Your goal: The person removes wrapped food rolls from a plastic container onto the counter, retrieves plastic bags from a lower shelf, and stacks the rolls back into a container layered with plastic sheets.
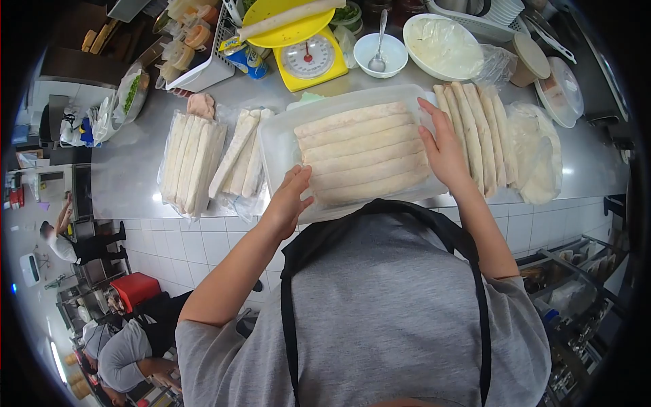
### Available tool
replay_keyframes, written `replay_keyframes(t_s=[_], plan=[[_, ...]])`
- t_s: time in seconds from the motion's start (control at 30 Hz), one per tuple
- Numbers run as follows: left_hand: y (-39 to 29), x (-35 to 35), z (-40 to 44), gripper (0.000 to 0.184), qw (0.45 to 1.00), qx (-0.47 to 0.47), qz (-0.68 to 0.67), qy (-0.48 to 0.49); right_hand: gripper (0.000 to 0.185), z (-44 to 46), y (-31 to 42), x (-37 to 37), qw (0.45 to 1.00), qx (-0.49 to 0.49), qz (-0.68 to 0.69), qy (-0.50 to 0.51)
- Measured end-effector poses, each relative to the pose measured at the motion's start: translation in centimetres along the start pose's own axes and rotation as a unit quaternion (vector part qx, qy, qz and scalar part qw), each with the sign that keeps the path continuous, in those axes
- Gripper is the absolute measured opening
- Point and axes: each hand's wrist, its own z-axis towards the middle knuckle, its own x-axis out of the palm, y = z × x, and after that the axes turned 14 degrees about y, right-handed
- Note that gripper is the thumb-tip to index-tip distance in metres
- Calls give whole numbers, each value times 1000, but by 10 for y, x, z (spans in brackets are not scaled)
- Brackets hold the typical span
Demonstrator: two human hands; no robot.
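A translucent plastic tray (279,129) lies in front of me on the counter. Several long pale dough rolls (363,154) lie side by side in it, running left to right. At their left ends is my left hand (290,198), its fingers loosely bent and its thumb apart from them. My right hand (444,150) is open over the tray's right side, with fingers stretched along the rolls' right ends. Whether either hand presses on the dough is hard to see. More dough rolls (472,136) lie just right of the tray.
Left of the tray lie two groups of rolls (193,159) (239,152) on plastic. Behind stand a yellow scale (332,74), a white bowl with a spoon (369,51) and a plastic-covered bowl (441,44). A plastic bag (536,152) is at right. Other people (125,356) stand at left.
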Motion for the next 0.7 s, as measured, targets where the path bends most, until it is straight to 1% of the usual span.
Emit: replay_keyframes(t_s=[0.07, 0.1, 0.13, 0.17, 0.2, 0.23, 0.27, 0.3, 0.33, 0.37, 0.4, 0.47, 0.5, 0.57, 0.7], plan=[[4, -4, 5, 64, 1000, 14, -23, 6, 43, 0, -1, 0, 1000, -3, -1, -2], [6, -10, 8, 64, 1000, 13, -23, 5, 43, -1, -1, 1, 1000, -5, -3, -4], [5, -17, 13, 59, 982, 96, 164, -10, 43, 0, 0, -1, 1000, -5, -3, -6], [4, -23, 18, 54, 922, 173, 344, -25, 43, 0, 3, -2, 1000, 11, 1, 7], [-6, -25, 22, 54, 923, 173, 344, -27, 42, 0, 5, -2, 999, 25, 6, 20], [-22, -25, 28, 47, 834, 190, 508, -99, 42, -1, 6, -2, 999, 24, 7, 21], [-34, -25, 34, 41, 713, 200, 652, -167, 42, -1, 6, -3, 999, 24, 2, 25], [-40, -23, 40, 41, 712, 201, 651, -169, 42, 0, 7, -3, 999, 22, -4, 28], [-46, -18, 48, 36, 667, 101, 724, -145, 42, 0, 6, -3, 999, 21, -4, 26], [-51, -15, 54, 32, 609, 2, 784, -117, 42, 0, 4, -2, 1000, 5, -16, 17], [-50, -17, 61, 32, 608, 5, 786, -115, 42, -1, 2, -2, 999, -10, -29, 8], [-39, -28, 78, 21, 553, 21, 827, -97, 42, -2, 3, -2, 1000, -9, -27, 4], [-38, -30, 80, 21, 551, 24, 829, -94, 42, -3, 4, -2, 1000, -10, -24, 4], [-30, -33, 84, 19, 604, 36, 786, -128, 41, -3, 5, -3, 1000, 7, -12, 12], [-31, -28, 79, 19, 612, 36, 777, -141, 40, -3, 3, -2, 999, 27, 0, 21]])
